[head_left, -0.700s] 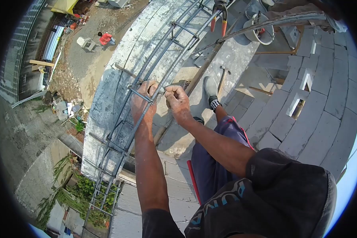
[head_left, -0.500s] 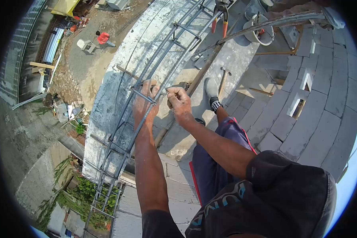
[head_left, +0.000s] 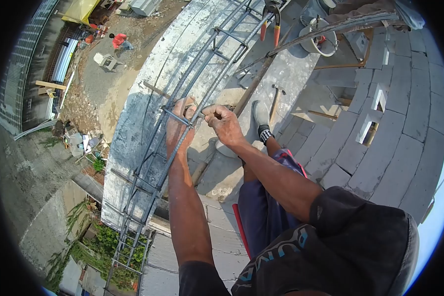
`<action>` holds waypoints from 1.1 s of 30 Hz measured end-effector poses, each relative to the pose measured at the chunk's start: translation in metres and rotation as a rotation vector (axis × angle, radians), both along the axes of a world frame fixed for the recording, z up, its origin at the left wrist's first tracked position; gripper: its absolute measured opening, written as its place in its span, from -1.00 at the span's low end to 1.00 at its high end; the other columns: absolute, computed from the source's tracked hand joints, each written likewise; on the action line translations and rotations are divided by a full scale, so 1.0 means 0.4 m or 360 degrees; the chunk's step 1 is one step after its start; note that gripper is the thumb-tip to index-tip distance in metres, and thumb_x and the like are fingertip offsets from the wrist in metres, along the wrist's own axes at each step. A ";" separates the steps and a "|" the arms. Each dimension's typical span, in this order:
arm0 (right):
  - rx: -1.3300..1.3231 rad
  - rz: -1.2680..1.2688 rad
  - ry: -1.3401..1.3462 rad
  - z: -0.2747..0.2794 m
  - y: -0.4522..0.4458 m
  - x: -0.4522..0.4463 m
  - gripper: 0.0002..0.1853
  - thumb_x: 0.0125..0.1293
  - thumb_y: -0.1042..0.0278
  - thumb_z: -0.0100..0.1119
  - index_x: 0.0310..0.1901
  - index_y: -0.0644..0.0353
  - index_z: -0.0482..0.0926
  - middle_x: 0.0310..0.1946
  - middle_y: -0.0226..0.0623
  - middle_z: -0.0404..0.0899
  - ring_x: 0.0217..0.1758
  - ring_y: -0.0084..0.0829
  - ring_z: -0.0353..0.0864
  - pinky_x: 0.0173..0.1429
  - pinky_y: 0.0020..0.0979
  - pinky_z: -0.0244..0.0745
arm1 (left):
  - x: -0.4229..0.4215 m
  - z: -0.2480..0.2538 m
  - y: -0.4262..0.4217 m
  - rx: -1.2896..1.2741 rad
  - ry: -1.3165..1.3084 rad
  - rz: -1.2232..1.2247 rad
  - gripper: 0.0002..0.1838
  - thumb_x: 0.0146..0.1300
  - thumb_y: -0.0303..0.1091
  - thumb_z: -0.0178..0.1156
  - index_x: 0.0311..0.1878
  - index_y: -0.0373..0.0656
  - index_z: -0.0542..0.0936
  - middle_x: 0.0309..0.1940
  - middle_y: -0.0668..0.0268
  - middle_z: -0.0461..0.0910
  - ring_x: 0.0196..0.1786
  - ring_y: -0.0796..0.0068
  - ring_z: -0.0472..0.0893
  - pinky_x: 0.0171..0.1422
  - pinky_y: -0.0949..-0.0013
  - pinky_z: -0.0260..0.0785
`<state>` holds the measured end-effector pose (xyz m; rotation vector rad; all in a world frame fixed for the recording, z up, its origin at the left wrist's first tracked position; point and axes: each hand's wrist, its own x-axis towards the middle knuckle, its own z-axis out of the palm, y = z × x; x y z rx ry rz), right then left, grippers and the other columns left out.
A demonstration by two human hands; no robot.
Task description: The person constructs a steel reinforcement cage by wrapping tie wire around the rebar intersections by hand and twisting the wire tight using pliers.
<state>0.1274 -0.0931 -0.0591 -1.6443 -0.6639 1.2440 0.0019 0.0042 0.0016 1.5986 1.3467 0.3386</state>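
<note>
A long cage of steel reinforcing bars (head_left: 155,190), tied with cross stirrups, runs diagonally above the pale wall top. My left hand (head_left: 181,116) reaches in among its bars, fingers curled against the right-hand bar at a stirrup; what they grip is hidden. Just right of that bar is my right hand (head_left: 225,126), closed in a pinch with its fingertips close to the steel. Anything between those fingertips is too small to make out. A pair of pincers (head_left: 270,23) with orange-red handles hangs at the cage's far end.
A hammer (head_left: 276,101) lies on the concrete ledge (head_left: 296,74) by my foot. Beyond it stands a white bucket (head_left: 312,45). Grey block walls (head_left: 380,163) rise at right. Far below at left, a person in red (head_left: 118,41) is on the ground near a small stand (head_left: 106,61).
My right hand has shifted slightly, its fingertips now nearer the bar. My left hand stays among the bars. My legs have moved a little, and the person below has moved left and upward in view.
</note>
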 end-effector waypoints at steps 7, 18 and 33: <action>-0.0234 -0.0093 0.0347 0.105 0.017 -0.013 -0.78 0.39 0.54 0.17 0.04 0.28 0.60 -0.29 -0.35 0.58 -0.30 -0.56 0.60 -0.24 -0.48 0.59 | 0.013 0.026 -0.022 -0.0124 -0.0102 0.0217 -0.66 0.46 -0.21 0.24 0.14 -0.24 0.58 -0.05 0.05 0.67 0.01 0.15 0.67 0.11 0.16 0.51; -0.0196 -0.0333 0.0449 0.113 0.001 -0.081 -0.85 0.48 0.43 0.18 -0.02 0.27 0.58 -0.39 -0.41 0.58 -0.39 -0.62 0.55 -0.32 -0.50 0.54 | -0.019 -0.036 -0.083 0.1011 0.0228 -0.0132 -0.75 0.23 -0.57 0.24 -0.02 -0.19 0.67 0.00 0.21 0.67 0.05 0.09 0.66 0.11 0.12 0.56; -0.0150 -0.0205 0.0114 0.084 0.004 -0.061 -0.82 0.47 0.31 0.22 -0.18 0.27 0.64 -0.46 -0.36 0.56 -0.45 -0.60 0.54 -0.39 -0.45 0.50 | -0.034 -0.025 -0.092 0.1089 0.0265 -0.0153 -0.82 0.30 -0.51 0.21 -0.05 -0.23 0.66 -0.05 0.18 0.68 0.04 0.06 0.63 0.18 0.07 0.50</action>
